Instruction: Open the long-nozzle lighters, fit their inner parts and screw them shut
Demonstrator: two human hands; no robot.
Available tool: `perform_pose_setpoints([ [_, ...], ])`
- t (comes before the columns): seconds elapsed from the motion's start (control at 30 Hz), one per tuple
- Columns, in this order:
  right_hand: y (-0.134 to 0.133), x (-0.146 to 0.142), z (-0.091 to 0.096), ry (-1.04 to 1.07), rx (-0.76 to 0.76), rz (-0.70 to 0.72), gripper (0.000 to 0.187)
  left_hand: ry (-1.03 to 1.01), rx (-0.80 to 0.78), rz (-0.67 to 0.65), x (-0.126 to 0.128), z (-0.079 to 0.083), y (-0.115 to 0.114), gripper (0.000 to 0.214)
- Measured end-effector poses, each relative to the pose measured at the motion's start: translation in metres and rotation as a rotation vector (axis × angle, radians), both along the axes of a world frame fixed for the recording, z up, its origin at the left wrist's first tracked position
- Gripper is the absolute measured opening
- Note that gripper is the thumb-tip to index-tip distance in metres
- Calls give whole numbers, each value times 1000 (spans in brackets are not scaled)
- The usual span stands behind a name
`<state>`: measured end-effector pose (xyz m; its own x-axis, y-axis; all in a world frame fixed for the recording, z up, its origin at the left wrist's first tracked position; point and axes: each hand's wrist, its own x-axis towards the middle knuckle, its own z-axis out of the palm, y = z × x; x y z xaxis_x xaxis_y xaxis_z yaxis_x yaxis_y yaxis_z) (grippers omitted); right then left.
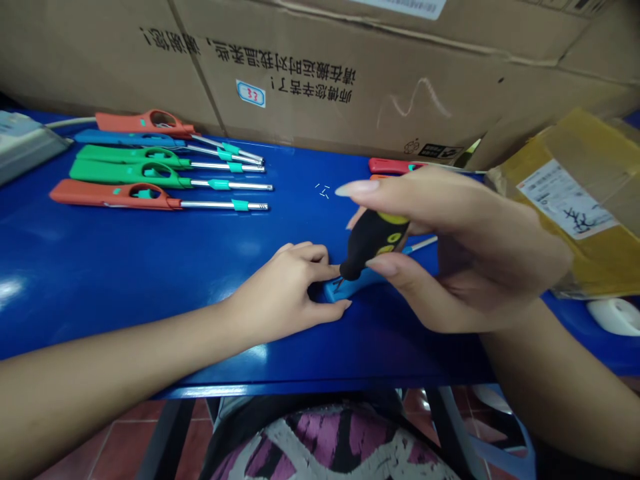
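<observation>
My right hand (480, 240) grips a short screwdriver (373, 240) with a black and yellow handle. Its thin shaft points down at the butt end of a blue lighter (357, 283) lying on the table; whether the tip touches cannot be made out. With thumb and forefinger, my left hand (300, 287) pinches that end of the lighter from both sides. Part of the lighter's body is hidden behind my right hand, and its metal tube shows beyond. A few tiny pale pins (324, 191) lie on the table past my hands.
Several long-necked lighters (160, 195) in orange, green and blue lie in a row at left. A red lighter (395, 165) lies behind my right hand. A large cardboard box (310, 120) backs the blue table (125, 267). A taped parcel (570, 200) and a white object (615, 315) are at right.
</observation>
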<state>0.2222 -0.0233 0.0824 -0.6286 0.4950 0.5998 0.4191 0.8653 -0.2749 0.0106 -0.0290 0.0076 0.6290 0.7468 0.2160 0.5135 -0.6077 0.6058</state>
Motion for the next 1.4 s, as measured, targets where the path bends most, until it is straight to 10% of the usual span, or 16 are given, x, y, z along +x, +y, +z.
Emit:
perform_pose_setpoints([
  [0.63, -1, -1, 1, 107, -139, 112, 33, -50, 37, 13, 0, 1, -3, 14],
  [0.83, 7, -3, 0, 136, 88, 140, 29, -32, -8, 36, 2, 2, -4, 16],
  [1.4, -7, -2, 2, 66, -207, 55, 38, -31, -51, 41, 2, 3, -5, 19],
])
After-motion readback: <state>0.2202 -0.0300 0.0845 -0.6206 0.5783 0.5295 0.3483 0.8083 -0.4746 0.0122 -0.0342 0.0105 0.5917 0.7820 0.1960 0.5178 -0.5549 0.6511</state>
